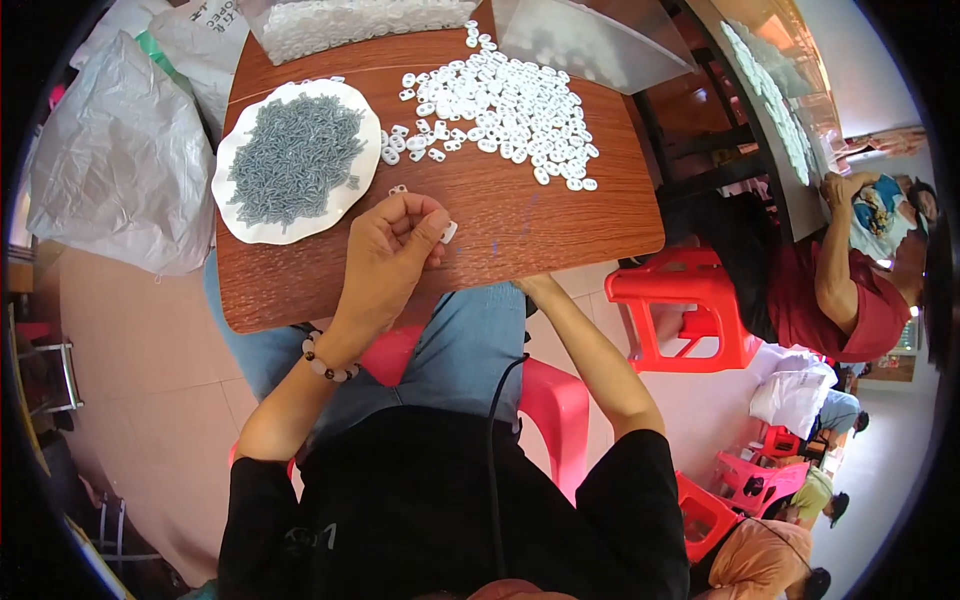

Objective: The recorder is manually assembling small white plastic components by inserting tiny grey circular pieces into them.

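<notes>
Over the near part of the brown table (pixel 590 225), my left hand (pixel 390 245) is closed, its thumb and index finger pinching a small white plastic piece (pixel 449 232). A beaded bracelet (pixel 328 360) circles that wrist. Just beyond the fingers lies another white piece (pixel 398 189). My right hand (pixel 533 283) reaches to the table's front edge, which hides its fingers. Left of my left hand stands a white scalloped plate (pixel 228 190) heaped with small grey rod-shaped metal pieces (pixel 298 155). Many white two-holed oval pieces (pixel 520 110) are spread across the table's far right.
A clear bin (pixel 360 30) of white pieces and a translucent tilted box (pixel 590 45) stand at the far edge. Plastic sacks (pixel 120 150) lie at left. To the right are a red stool (pixel 685 305) and a seated person in dark red (pixel 840 290); several people sit farther off.
</notes>
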The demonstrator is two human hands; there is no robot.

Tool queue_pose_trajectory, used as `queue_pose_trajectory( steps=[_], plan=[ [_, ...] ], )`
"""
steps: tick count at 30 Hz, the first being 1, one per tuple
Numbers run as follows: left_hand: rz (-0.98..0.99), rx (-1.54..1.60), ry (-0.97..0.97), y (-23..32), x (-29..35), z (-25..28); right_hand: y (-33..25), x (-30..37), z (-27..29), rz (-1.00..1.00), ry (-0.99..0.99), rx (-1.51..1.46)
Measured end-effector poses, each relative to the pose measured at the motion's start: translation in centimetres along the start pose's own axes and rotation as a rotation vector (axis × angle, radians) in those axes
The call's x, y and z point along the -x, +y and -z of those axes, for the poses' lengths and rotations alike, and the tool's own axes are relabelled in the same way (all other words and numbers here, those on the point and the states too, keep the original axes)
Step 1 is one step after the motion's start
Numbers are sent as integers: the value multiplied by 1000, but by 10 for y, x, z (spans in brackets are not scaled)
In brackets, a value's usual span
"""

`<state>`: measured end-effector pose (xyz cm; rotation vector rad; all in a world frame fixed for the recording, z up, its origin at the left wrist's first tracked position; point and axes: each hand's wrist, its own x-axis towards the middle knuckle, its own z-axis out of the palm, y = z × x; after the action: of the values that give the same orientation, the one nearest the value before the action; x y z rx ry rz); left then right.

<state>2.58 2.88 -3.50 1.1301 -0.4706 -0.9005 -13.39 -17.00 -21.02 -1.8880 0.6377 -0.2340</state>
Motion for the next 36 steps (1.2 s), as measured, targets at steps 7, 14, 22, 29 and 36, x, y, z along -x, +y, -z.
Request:
queue_pose_trajectory(
  steps=[7, 14, 22, 29, 36],
  plan=[
    [-9, -7, 4, 1, 4, -3, -27, 15, 6, 150, 92, 770],
    [-9, -6, -38, -1, 6, -5, -3, 2, -3, 132, 99, 514],
    [6, -46, -28, 3, 7, -1, 13, -22, 16, -228, 261, -1137],
    [40, -53, -5, 7, 2, -5, 100, -20, 4, -28, 205, -660],
    [31, 10, -32, 9, 2, 3, 15, 23, 1, 118, 161, 419]
  ],
)
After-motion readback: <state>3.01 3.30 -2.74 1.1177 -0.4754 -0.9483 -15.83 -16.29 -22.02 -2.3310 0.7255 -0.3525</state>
